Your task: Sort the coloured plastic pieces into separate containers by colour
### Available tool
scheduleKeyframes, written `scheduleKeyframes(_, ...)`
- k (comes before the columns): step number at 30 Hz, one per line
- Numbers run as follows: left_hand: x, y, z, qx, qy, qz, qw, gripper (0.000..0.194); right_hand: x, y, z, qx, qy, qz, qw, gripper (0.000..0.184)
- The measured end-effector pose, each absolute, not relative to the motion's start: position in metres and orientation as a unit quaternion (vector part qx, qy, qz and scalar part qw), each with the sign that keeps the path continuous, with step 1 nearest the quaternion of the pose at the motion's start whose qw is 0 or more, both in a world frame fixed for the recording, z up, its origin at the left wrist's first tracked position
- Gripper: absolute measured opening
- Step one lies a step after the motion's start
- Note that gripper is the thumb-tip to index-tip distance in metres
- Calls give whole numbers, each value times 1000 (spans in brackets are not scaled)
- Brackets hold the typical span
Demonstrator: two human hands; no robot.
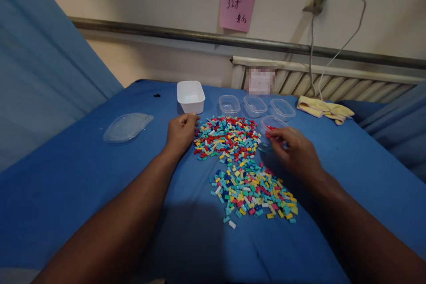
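A spread of small coloured plastic bricks [241,168], red, teal, yellow, blue and white, lies on the blue cloth [83,177]. My left hand [181,132] rests curled at the pile's upper left edge, fingers pressed together near the white tub [191,96]. My right hand [293,148] hovers at the pile's upper right, fingers bent in a pinch beside a clear tub [272,123] that has a few red bricks in it. What either hand holds is too small to make out.
Three more clear tubs [254,106] stand in a row behind the pile. A clear lid [127,127] lies at the left. A yellow cloth [321,109] with a cable lies at the back right. A pink note [237,5] hangs on the wall.
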State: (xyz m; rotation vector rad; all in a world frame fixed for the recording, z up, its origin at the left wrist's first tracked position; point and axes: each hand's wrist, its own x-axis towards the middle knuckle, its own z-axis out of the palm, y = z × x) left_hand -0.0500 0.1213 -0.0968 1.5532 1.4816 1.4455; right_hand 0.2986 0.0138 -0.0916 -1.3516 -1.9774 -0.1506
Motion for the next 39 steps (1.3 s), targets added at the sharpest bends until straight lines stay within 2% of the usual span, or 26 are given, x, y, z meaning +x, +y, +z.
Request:
scheduleKeyframes(6, -50, 123, -98, 583, 552, 533, 267, 42, 325, 18, -83, -572, -717, -143, 373, 21)
scheduleKeyframes(8, -51, 123, -99, 585, 551, 532, 266, 43, 317, 14, -84, -533, -754, -119, 363, 21)
scheduleKeyframes(14, -52, 124, -100, 586, 549, 532, 269, 43, 278, 5, -98, -399, -875, 67, 264, 24)
scheduleKeyframes(18, -51, 125, -101, 588, 551, 530, 264, 41, 272, 12, -105, -419, -866, 68, 265, 24)
scheduleKeyframes(24, -51, 125, -101, 585, 550, 532, 269, 44, 277, 11, -100, -463, -858, 75, 211, 20)
scheduleKeyframes(35, -51, 123, -100, 580, 554, 531, 271, 41, 276, 6, -100, -464, -851, 103, 224, 14)
scheduleKeyframes(39, -50, 123, -99, 586, 554, 529, 264, 41, 277, 2, -93, -445, -854, 79, 257, 13)
